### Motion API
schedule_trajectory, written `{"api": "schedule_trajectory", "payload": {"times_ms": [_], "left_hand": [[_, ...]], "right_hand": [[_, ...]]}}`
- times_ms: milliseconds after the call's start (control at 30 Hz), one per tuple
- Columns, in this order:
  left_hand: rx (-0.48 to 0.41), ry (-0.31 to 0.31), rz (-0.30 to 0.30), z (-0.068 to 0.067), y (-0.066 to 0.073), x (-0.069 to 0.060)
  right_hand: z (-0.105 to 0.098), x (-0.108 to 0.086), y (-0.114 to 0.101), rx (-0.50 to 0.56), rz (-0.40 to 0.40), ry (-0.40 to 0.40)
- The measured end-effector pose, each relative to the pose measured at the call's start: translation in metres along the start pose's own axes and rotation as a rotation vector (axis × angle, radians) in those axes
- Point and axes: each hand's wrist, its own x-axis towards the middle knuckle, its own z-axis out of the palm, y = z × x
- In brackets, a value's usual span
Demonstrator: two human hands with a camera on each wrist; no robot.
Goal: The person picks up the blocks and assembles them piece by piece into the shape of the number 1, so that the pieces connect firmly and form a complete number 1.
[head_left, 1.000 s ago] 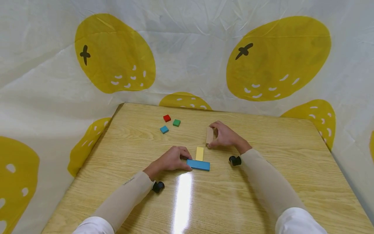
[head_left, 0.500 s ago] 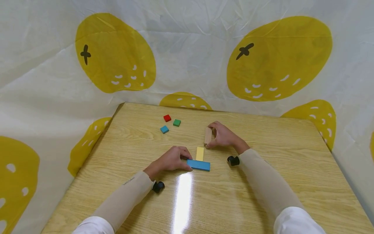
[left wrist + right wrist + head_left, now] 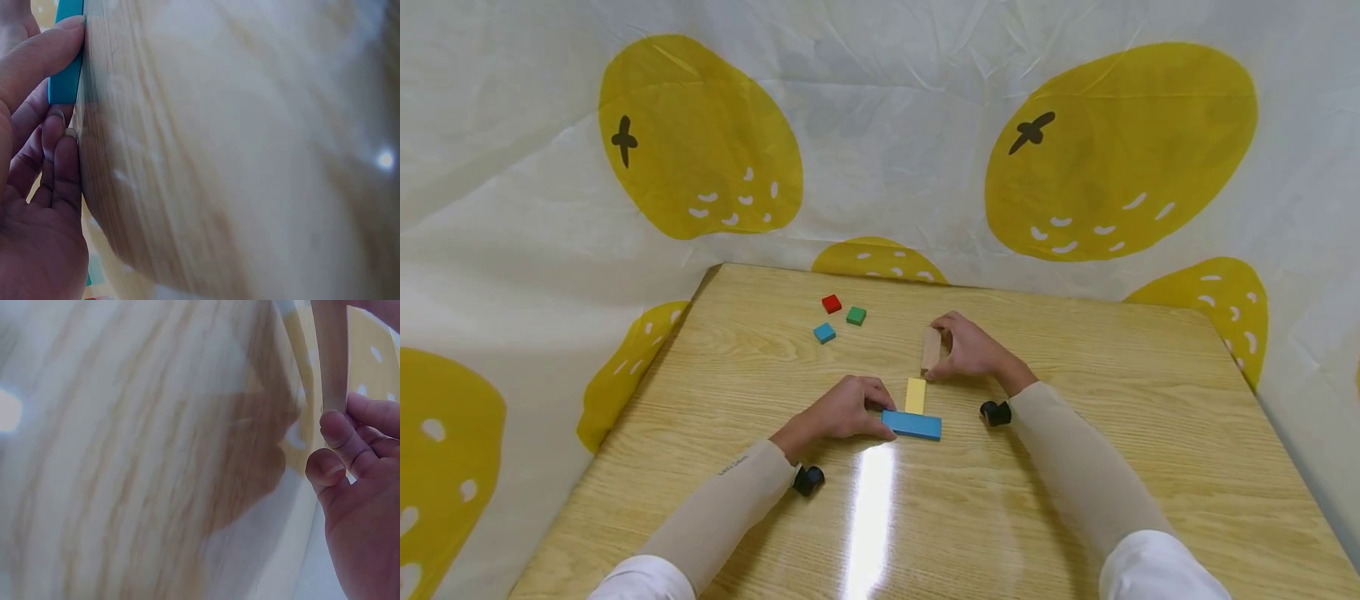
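Note:
My left hand (image 3: 848, 407) pinches the left end of a long blue block (image 3: 917, 426) between thumb and fingers; the teal-looking end of that blue block (image 3: 64, 84) shows in the left wrist view. A yellow block (image 3: 915, 396) lies against its far side, at a right angle to it. Just beyond the yellow block, my right hand (image 3: 972, 347) grips a plain wooden block (image 3: 931, 350) by its two ends. In the right wrist view the wooden block (image 3: 332, 356) seems held off the tabletop.
Farther back on the wooden table (image 3: 1075, 467) lie a small red block (image 3: 831, 303), a green block (image 3: 856, 316) and a light blue block (image 3: 824, 333). A fruit-print cloth (image 3: 880, 150) hangs behind the table's far edge.
My right hand has shifted a little left with the wooden block, closer to being in line with the yellow block. The left hand and the blue block have stayed in place.

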Motion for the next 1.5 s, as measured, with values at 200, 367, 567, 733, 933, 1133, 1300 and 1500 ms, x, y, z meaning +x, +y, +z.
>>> {"api": "schedule_trajectory", "payload": {"times_ms": [200, 367, 567, 733, 933, 1133, 1300, 1500], "left_hand": [[0.000, 0.000, -0.007, 0.000, 0.000, 0.000], [-0.011, -0.004, -0.010, 0.000, 0.000, 0.001], [-0.009, -0.007, -0.014, 0.000, 0.001, 0.001], [-0.012, -0.007, -0.007, -0.001, 0.002, 0.001], [-0.012, -0.004, 0.001, 0.000, 0.002, 0.000], [-0.001, -0.008, -0.016, -0.001, 0.003, 0.000], [0.001, -0.005, -0.011, -0.001, 0.004, 0.000], [0.011, 0.017, 0.023, 0.000, 0.004, 0.000]], "right_hand": [[0.002, 0.002, -0.001, 0.030, 0.001, 0.001], [0.003, 0.002, -0.003, 0.015, 0.008, 0.002], [0.004, 0.003, -0.007, 0.005, 0.017, -0.002], [0.006, 0.005, -0.008, 0.009, 0.005, -0.001], [0.009, 0.007, -0.007, -0.006, -0.003, -0.006], [0.011, 0.009, -0.006, 0.005, 0.007, -0.010], [0.013, 0.011, -0.007, 0.001, 0.009, -0.014], [0.013, 0.010, -0.009, -0.009, -0.011, -0.013]]}}
